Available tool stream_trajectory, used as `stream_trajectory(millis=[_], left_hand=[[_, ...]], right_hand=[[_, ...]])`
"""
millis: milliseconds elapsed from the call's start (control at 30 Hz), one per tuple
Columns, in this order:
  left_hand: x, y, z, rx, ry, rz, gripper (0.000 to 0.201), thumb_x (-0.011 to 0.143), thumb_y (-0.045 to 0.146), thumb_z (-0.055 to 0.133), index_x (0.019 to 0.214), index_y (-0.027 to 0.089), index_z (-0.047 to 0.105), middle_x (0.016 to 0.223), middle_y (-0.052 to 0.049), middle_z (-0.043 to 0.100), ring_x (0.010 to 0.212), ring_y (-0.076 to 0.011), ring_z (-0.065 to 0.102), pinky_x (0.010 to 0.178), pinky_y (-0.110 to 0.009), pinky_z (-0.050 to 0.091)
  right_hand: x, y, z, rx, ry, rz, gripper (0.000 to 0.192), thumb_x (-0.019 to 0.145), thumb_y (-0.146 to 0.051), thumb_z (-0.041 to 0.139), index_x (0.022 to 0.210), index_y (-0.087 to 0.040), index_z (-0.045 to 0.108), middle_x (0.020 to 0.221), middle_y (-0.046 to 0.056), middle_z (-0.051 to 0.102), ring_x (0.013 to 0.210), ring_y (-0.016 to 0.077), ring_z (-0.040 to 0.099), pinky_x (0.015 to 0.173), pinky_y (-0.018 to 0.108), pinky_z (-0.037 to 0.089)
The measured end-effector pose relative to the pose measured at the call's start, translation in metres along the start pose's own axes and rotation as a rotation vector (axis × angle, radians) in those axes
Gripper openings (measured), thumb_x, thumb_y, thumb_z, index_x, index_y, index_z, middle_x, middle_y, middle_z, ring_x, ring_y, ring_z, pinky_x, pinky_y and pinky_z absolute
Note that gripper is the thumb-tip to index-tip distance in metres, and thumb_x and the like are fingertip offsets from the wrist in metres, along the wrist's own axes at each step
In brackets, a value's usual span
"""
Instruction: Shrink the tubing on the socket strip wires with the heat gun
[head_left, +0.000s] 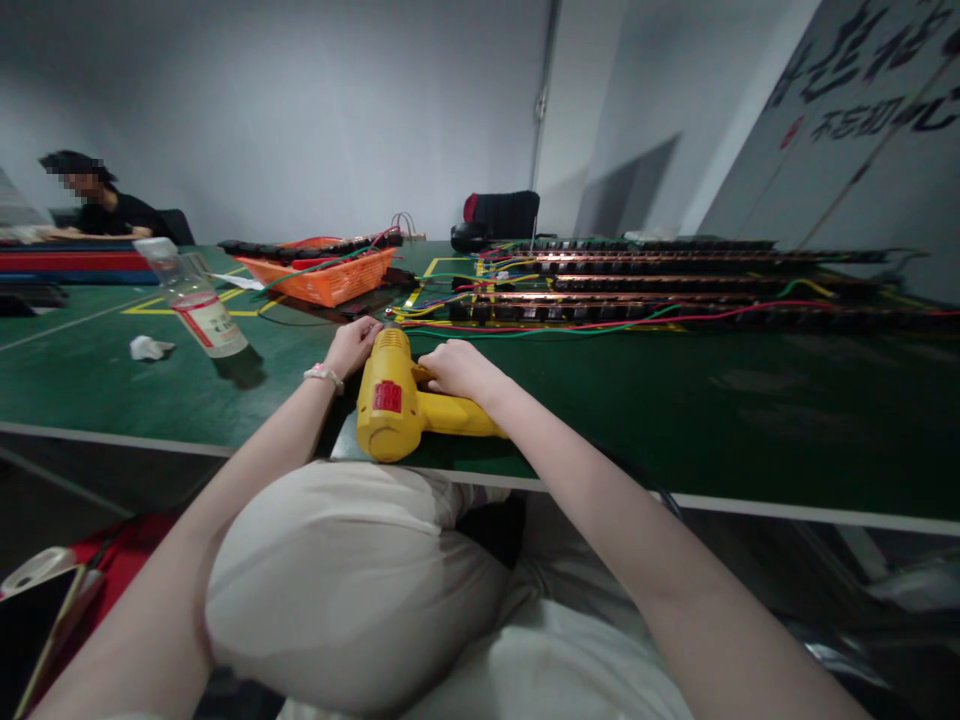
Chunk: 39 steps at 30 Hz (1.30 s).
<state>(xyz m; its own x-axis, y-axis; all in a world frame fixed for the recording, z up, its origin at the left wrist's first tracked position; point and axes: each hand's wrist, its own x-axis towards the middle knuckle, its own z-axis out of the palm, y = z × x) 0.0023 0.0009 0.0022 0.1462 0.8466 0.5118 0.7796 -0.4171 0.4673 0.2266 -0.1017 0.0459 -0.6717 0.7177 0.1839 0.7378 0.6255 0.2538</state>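
Observation:
A yellow heat gun (390, 405) with a red label lies on its side at the near edge of the green table (675, 420). My right hand (457, 370) is closed around its handle. My left hand (351, 345) rests beside the gun's front end with fingers curled, a beaded bracelet on the wrist; what it pinches, if anything, is hidden. Just beyond both hands run coloured wires (540, 325) leading to long rows of black and copper terminal strips (675, 285).
A clear plastic bottle (196, 300) with a red label stands at the left, a crumpled tissue (148, 348) beside it. An orange basket (330, 270) holds wires behind it. A person sits at the far left (105, 205). A phone (41, 610) lies by my knee.

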Motion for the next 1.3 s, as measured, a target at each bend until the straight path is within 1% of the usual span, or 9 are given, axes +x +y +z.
stream_trajectory(millis=[167,267,367,533,700,1000,1133,1300], left_hand=[[-0.001,-0.004,-0.001,-0.007,0.015,0.003,0.041,0.085,0.047,0.043,0.094,0.015,0.067,0.074,-0.005,0.064,0.069,-0.0163,0.053,0.065,-0.025,0.039],[-0.003,-0.007,-0.003,0.045,-0.004,-0.02,0.042,0.086,0.048,0.043,0.097,0.016,0.068,0.074,-0.004,0.065,0.068,-0.0164,0.053,0.063,-0.025,0.038],[-0.004,-0.005,-0.007,0.092,-0.023,-0.032,0.04,0.089,0.047,0.041,0.1,0.018,0.067,0.071,-0.003,0.064,0.065,-0.0162,0.054,0.061,-0.024,0.036],[-0.007,0.005,-0.014,0.144,-0.036,-0.059,0.037,0.092,0.046,0.039,0.099,0.021,0.066,0.069,-0.002,0.065,0.064,-0.016,0.056,0.058,-0.024,0.034],[-0.009,0.007,-0.016,0.167,-0.03,-0.061,0.035,0.093,0.045,0.039,0.098,0.023,0.065,0.071,-0.001,0.065,0.065,-0.0161,0.058,0.06,-0.024,0.034],[-0.01,0.01,-0.018,0.21,-0.043,-0.094,0.037,0.096,0.046,0.034,0.101,0.026,0.064,0.073,-0.001,0.067,0.068,-0.018,0.06,0.063,-0.024,0.036],[-0.011,0.013,-0.018,0.228,-0.042,-0.093,0.037,0.097,0.045,0.033,0.099,0.026,0.064,0.072,-0.001,0.067,0.07,-0.0186,0.062,0.063,-0.025,0.036],[-0.01,0.014,-0.015,0.223,-0.003,-0.064,0.039,0.098,0.042,0.03,0.096,0.023,0.064,0.068,-0.002,0.065,0.067,-0.0183,0.061,0.064,-0.025,0.037]], right_hand=[[-0.003,0.001,0.0,0.017,0.001,0.004,0.025,0.088,-0.031,0.058,0.103,-0.015,0.07,0.099,0.014,0.074,0.098,0.027,0.068,0.073,0.03,0.045],[-0.005,0.003,0.0,0.01,0.0,0.004,0.024,0.088,-0.031,0.058,0.103,-0.016,0.069,0.099,0.013,0.074,0.097,0.0267,0.068,0.072,0.029,0.044],[-0.011,0.008,-0.002,-0.005,-0.026,0.011,0.024,0.088,-0.031,0.058,0.103,-0.016,0.068,0.099,0.013,0.073,0.096,0.0262,0.068,0.071,0.029,0.043],[-0.028,0.023,-0.005,-0.019,-0.103,0.057,0.025,0.091,-0.032,0.055,0.105,-0.016,0.067,0.099,0.012,0.073,0.095,0.025,0.067,0.068,0.028,0.04],[-0.047,0.041,-0.003,-0.043,-0.163,0.147,0.026,0.091,-0.034,0.054,0.106,-0.017,0.067,0.097,0.012,0.073,0.09,0.0242,0.067,0.065,0.028,0.037],[-0.082,0.066,-0.001,-0.034,-0.192,0.222,0.022,0.09,-0.03,0.052,0.103,-0.019,0.066,0.096,0.01,0.072,0.087,0.0229,0.066,0.063,0.028,0.035],[-0.088,0.071,0.0,-0.022,-0.199,0.24,0.021,0.089,-0.027,0.052,0.101,-0.019,0.066,0.097,0.009,0.072,0.087,0.0225,0.065,0.063,0.028,0.035],[-0.086,0.071,0.0,-0.021,-0.198,0.239,0.02,0.088,-0.026,0.051,0.098,-0.019,0.067,0.094,0.009,0.072,0.084,0.0221,0.065,0.063,0.028,0.035]])
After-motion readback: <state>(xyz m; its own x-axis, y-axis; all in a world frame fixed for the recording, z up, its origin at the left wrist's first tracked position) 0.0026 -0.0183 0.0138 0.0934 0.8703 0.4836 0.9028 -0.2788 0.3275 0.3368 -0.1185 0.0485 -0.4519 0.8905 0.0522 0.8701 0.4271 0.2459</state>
